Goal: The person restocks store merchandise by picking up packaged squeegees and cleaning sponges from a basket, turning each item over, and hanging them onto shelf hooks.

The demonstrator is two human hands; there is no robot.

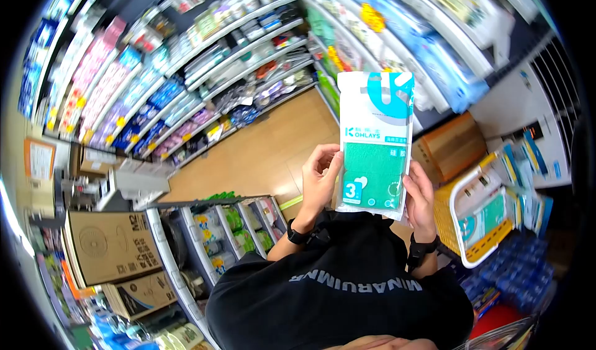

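In front of my chest I hold a flat, clear-wrapped pack of what look like green cleaning cloths [374,145], upright, with KOHLAYS and a 3 printed on it. My left hand [321,177] pinches its left edge between thumb and curled fingers. On the lower right edge, my right hand [420,196] grips with the thumb in front and the other fingers partly behind. A yellow and white basket [447,210] stands to the right, with a similar green pack [484,218] lying in it.
Stocked shelves [248,18] curve round the far side, and another shelf [428,45] rises at the right. Cardboard boxes [112,244] stand at the left by a low display rack [186,244]. More packs [534,182] lie beside the basket, near a brown box [453,145].
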